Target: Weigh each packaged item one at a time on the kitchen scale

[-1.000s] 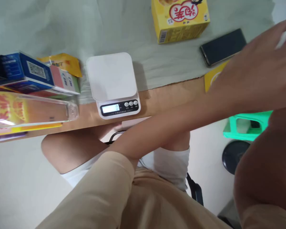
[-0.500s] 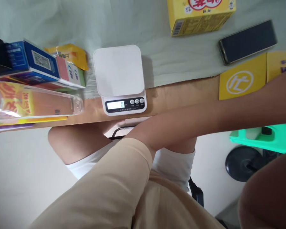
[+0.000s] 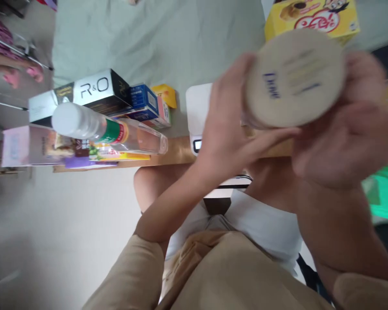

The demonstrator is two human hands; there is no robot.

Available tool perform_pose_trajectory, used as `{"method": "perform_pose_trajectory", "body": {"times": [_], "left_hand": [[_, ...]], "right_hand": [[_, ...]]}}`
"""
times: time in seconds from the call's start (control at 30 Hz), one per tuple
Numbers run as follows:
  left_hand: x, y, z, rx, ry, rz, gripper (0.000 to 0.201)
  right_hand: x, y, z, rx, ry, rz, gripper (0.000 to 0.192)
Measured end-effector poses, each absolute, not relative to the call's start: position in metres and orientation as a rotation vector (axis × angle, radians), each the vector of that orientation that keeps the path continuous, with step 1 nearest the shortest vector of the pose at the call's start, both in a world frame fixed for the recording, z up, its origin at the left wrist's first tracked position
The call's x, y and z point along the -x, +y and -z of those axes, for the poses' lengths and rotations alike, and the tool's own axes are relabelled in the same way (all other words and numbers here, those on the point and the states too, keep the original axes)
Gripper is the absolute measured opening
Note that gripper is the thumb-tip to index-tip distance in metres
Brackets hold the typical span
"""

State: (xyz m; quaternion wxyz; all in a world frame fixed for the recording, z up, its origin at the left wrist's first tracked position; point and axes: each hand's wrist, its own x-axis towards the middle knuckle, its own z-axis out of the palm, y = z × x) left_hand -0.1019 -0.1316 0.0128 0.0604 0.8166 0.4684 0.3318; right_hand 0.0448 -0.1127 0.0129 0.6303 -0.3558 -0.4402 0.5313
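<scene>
Both hands are holding up a round, cream-coloured container [image 3: 294, 79] close to the camera, its flat circular face turned toward the viewer. The left hand [image 3: 229, 129] is gripping its left edge, with the fingers curled around the side and the thumb stretching underneath. The right hand [image 3: 345, 137] is cupping its right and lower side, with the fingers wrapped around it. The container and the right hand are blurred; the face is showing blue lettering and some faint lines that cannot be read. It is hanging in the air above the near edge of the table [image 3: 168, 153], touching nothing else.

Behind the left hand, a white kitchen scale [image 3: 197, 116] is sitting at the table edge, mostly hidden, with a corner of its display peeking out. To its left, a clear plastic bottle [image 3: 106, 129] with a white cap and green label is lying on its side, near a black box [image 3: 100, 90] and a blue box [image 3: 144, 101]. A yellow snack box [image 3: 313, 17] is sitting on the pale green cloth [image 3: 148, 38] behind the container. Beige sleeves are covering both upper arms.
</scene>
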Motion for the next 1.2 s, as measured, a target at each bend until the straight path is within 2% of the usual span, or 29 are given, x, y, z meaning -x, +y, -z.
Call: {"method": "perform_pose_trajectory", "body": {"times": [0.07, 0.13, 0.33, 0.5, 0.83, 0.9, 0.97, 1.13, 1.2], "left_hand": [[0.143, -0.133, -0.002, -1.934, 1.515, -1.411, 0.078], [0.170, -0.132, 0.010, -1.732, 1.484, -1.462, 0.090], [0.191, -0.123, 0.041, -1.781, 1.354, -1.391, 0.096], [0.195, -0.120, 0.060, -1.786, 1.348, -1.363, 0.099], [0.204, -0.117, 0.079, -1.823, 1.415, -1.271, 0.110], [0.200, -0.121, 0.075, -1.801, 1.435, -1.310, 0.107], [0.195, -0.126, 0.066, -1.767, 1.452, -1.406, 0.096], [0.183, -0.139, 0.034, -1.798, 1.343, -1.908, 0.033], [0.183, -0.145, 0.025, -1.824, 1.330, -2.005, 0.029]], "right_hand": [[-0.015, -0.099, -0.005, 0.722, -1.090, -1.218, 0.020], [0.007, -0.087, 0.003, 0.727, -1.175, -1.258, 0.018], [0.018, -0.082, 0.025, 0.758, -1.215, -1.184, 0.022], [0.006, -0.083, 0.044, 0.850, -1.266, -1.295, 0.026], [0.004, -0.081, 0.053, 0.822, -1.361, -1.269, 0.029], [0.001, -0.081, 0.057, 0.816, -1.339, -1.220, 0.029], [-0.004, -0.081, 0.061, 0.840, -1.298, -1.133, 0.026], [-0.014, -0.078, 0.063, 0.917, -1.005, -0.979, 0.023], [-0.015, -0.077, 0.064, 0.939, -0.911, -0.961, 0.027]]}}
